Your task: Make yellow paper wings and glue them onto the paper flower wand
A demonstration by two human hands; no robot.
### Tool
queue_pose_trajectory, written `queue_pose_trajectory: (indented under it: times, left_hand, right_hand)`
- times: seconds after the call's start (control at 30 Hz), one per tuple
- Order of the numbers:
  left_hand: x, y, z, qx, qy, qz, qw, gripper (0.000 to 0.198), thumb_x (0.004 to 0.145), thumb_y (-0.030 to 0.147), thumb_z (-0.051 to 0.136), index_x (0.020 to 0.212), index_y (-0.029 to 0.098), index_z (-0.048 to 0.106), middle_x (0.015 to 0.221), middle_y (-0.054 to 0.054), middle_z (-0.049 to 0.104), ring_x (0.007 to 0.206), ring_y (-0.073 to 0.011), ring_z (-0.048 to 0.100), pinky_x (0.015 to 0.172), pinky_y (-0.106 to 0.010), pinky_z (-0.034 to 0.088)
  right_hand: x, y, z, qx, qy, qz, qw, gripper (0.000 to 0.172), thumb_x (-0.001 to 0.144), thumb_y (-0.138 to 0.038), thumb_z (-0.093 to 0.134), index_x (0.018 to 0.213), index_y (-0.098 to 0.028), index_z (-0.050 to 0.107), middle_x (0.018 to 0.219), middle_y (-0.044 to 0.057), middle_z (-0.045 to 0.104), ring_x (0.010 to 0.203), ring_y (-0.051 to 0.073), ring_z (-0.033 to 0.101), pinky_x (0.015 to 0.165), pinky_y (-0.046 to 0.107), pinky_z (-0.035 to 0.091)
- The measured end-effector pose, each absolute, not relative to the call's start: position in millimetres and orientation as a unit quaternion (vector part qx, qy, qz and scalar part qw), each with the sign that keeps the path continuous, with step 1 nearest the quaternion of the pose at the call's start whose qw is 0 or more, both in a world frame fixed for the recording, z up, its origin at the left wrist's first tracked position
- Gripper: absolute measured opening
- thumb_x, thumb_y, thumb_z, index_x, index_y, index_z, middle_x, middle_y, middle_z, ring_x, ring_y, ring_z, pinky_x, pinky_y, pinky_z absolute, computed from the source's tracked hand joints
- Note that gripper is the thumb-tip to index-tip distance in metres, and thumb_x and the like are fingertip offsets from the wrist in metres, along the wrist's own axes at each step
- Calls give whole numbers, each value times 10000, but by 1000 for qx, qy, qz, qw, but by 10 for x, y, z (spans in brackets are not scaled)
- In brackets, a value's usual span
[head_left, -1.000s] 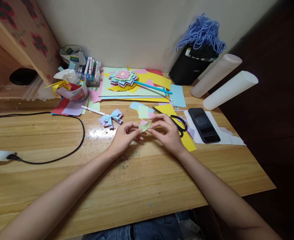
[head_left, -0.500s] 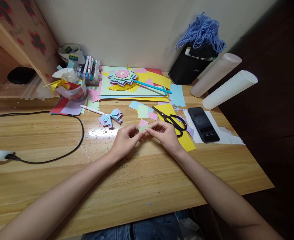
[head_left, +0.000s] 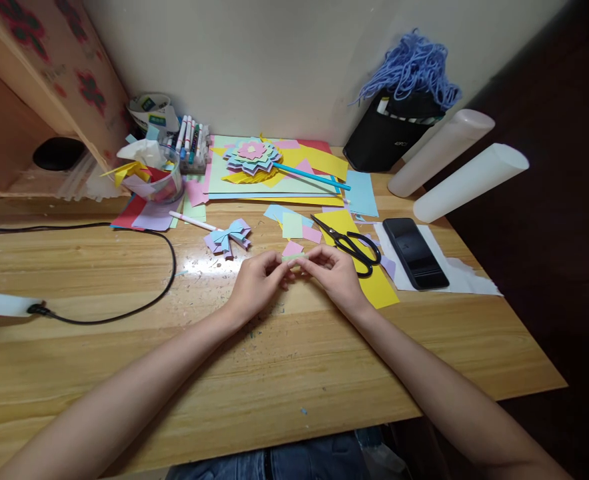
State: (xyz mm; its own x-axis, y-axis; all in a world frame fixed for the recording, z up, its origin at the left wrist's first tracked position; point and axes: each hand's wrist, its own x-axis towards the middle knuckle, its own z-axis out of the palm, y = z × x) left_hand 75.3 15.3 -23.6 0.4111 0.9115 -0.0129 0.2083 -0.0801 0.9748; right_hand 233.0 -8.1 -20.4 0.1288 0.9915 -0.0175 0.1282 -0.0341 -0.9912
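Between the fingertips of both hands is a small piece of light green paper point(head_left: 294, 257), only a narrow strip of it showing. My left hand point(head_left: 259, 279) pinches its left side, thumb against fingers. From the other side my right hand point(head_left: 335, 275) pinches it too, the two thumbs nearly touching. Just beyond the fingers lie a pink paper square point(head_left: 293, 249) and a pale green paper square point(head_left: 292, 225). Black-handled scissors point(head_left: 347, 245) rest on a yellow paper sheet point(head_left: 381, 290) beside my right hand. A blue and purple paper bow point(head_left: 228, 238) lies beyond my left hand.
Layered paper flower point(head_left: 253, 157) on a blue stick lies on stacked coloured sheets. A phone point(head_left: 415, 253) lies at right, near two white tubes point(head_left: 471, 181) and a black marker case point(head_left: 394, 137). At left are a scrap cup point(head_left: 157, 177), markers point(head_left: 191, 140) and a black cable point(head_left: 171, 280).
The green paper now shows as a thinner strip, tilted or folded toward my thumbs. Both hands keep their pinch. The whole view has shifted slightly.
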Motion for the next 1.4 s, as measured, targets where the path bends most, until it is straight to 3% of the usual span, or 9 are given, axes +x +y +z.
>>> queue_pose_trajectory:
  times: [0.23,0.47,0.73,0.97,1.2,1.4]
  left_hand:
    - [746,162,-227,647,435,359,513,250,823,377,570,884,147,648,768,-47,677,601,-128,606,583,-242,473]
    - [742,144,-235,639,440,361,517,248,837,349,554,830,145,693,637,-30,662,535,-116,592,566,-234,464]
    - [741,143,-231,642,456,347,509,262,821,369,564,794,138,684,680,-51,686,554,-130,608,560,-239,471]
    - [730,148,-246,685,456,329,463,255,829,367,536,764,155,663,653,-33,656,572,-134,577,541,-231,421]
    - [731,143,-234,724,462,301,415,254,845,372,507,805,173,658,634,-14,624,558,-127,533,535,-227,374]
    - [733,132,-226,728,460,297,414,280,873,357,466,807,187,679,678,-19,666,629,-147,577,618,-245,402]
  right_hand:
    - [2315,-83,-214,-580,-506,415,485,251,686,-382,717,679,-149,625,663,27,645,618,141,597,611,273,491]
    - [2281,-89,-204,-580,-486,439,483,246,683,-387,719,670,-161,620,649,30,666,607,155,627,617,286,516]
    - [2296,-76,-260,-578,-486,422,502,230,698,-376,708,701,-164,621,709,36,670,670,164,639,657,298,531]
    - [2289,-69,-246,-576,-477,419,515,226,661,-348,736,680,-168,601,671,15,632,627,142,604,599,277,526]
    - [2306,-78,-265,-574,-489,428,497,259,700,-311,698,916,-172,666,689,14,668,607,134,612,577,264,524]
    - [2306,-86,-254,-578,-500,421,488,136,730,-291,668,791,-179,713,804,46,716,681,160,640,619,282,539]
